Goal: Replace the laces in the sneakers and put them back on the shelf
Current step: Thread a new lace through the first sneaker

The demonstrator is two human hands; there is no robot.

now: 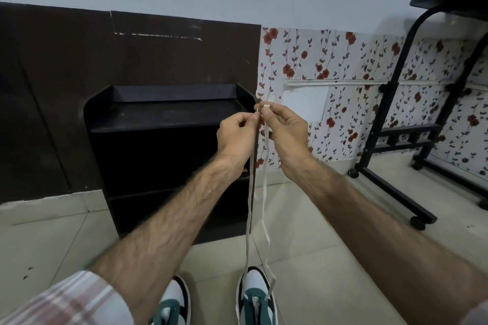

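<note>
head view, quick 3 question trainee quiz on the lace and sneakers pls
1. True or false: both ends of the white flat lace are held up level, one in the left hand, one in the right hand.
2. Which green-and-white sneaker does the lace run down to: A the right sneaker, B the left sneaker?
3. Fill in: the black shoe shelf stands ___ the sneakers.

Key: 1 true; 2 A; 3 behind
</note>
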